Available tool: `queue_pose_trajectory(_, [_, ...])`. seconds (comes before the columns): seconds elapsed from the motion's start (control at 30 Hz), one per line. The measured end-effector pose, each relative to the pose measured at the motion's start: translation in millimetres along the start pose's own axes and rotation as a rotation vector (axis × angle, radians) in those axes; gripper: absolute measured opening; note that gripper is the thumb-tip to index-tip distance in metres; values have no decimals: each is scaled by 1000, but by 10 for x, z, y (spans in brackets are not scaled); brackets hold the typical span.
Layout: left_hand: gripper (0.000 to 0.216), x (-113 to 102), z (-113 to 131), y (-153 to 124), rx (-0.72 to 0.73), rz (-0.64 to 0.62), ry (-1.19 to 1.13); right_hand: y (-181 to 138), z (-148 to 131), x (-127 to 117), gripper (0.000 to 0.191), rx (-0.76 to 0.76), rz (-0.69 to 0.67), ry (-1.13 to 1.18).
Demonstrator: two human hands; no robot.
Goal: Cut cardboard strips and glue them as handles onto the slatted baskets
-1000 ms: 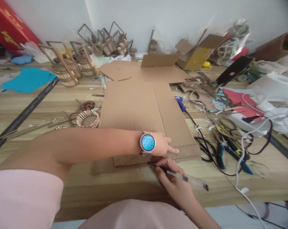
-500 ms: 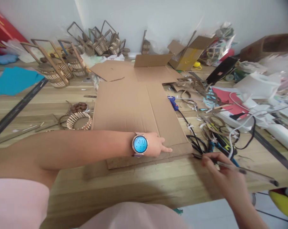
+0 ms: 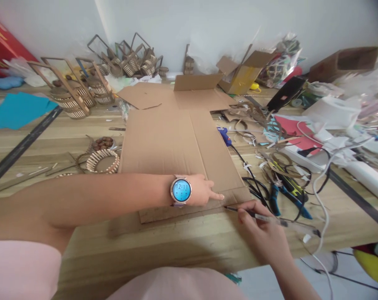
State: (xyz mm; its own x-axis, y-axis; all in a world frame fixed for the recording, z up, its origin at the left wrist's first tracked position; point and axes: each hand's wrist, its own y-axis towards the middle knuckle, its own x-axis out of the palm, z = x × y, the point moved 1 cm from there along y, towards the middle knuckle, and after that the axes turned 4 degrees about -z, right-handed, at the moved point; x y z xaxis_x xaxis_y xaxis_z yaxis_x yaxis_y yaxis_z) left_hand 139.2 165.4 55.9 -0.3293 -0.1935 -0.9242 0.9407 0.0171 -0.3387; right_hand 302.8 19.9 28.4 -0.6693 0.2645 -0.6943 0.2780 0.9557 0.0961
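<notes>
A large flattened cardboard box (image 3: pixel 164 141) lies on the wooden table in front of me. My left hand (image 3: pixel 203 191) presses down on its near part, fingers stretched out and a watch (image 3: pixel 181 190) on the wrist. In my right hand (image 3: pixel 264 231) is a pen (image 3: pixel 270 219) with a clear barrel and black tip. That tip is at the cardboard's near edge, just right of my left fingertips. Whether it touches the board I cannot tell.
Blue-handled pliers (image 3: pixel 283 198), a blue glue gun (image 3: pixel 224 136) and a white cable (image 3: pixel 320 196) lie to the right. On the left are a slatted ring (image 3: pixel 103 161), a bowl of brown nuts (image 3: pixel 103 143), small wooden buckets (image 3: pixel 70 102) and blue sheets (image 3: pixel 18 109).
My right hand has moved left with the pen, bringing its tip along the cardboard's near edge towards my left hand. The left hand stays pressed on the board.
</notes>
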Motion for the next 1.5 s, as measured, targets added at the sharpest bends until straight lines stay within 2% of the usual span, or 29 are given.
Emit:
queue_pose_trajectory(0.2, [32,-8,13,15,70,-31,60,3,1,62,23,8,-46,38])
queue_pose_trajectory(0.37, [35,-14,15,-8,91,-42,80,20,51,43,22,-8,-36,12])
queue_pose_trajectory(0.5, [37,-3,16,-16,85,-23,70,77,277,-201,20,89,82,-66])
queue_pose_trajectory(0.63, [36,3,10,-28,77,-1,69,86,476,-560,19,314,264,-226])
queue_pose_trajectory(0.7, [35,3,4,-23,79,7,76,66,482,-661,21,364,313,-255])
queue_pose_trajectory(0.73, [33,2,2,-16,82,8,83,62,463,-676,22,336,335,-248])
queue_pose_trajectory(0.8, [31,3,4,-1,89,6,105,91,406,-632,22,160,311,-234])
queue_pose_trajectory(0.87, [29,5,16,-6,90,8,134,177,362,-521,21,-97,129,-266])
queue_pose_trajectory(0.93, [28,9,32,-65,80,24,168,296,361,-403,21,-334,-119,-332])
queue_pose_trajectory(1.03, [24,10,54,-297,56,68,224,482,418,-324,22,-523,-310,-418])
queue_pose_trajectory(1.1, [19,0,74,-529,0,158,290,594,450,-329,23,-571,-359,-489])
queue_pose_trajectory(1.17, [14,-7,118,-773,-129,279,333,710,451,-342,23,-591,-384,-551])
queue_pose_trajectory(1.27, [8,35,279,-1064,-277,386,346,945,385,-314,21,-588,-374,-598])
queue_pose_trajectory(1.4, [10,221,582,-1255,-342,473,244,1344,189,-141,21,-540,-300,-650])
queue_pose_trajectory(1.5, [11,413,731,-1322,-462,509,179,1595,-29,51,29,-453,-193,-686])
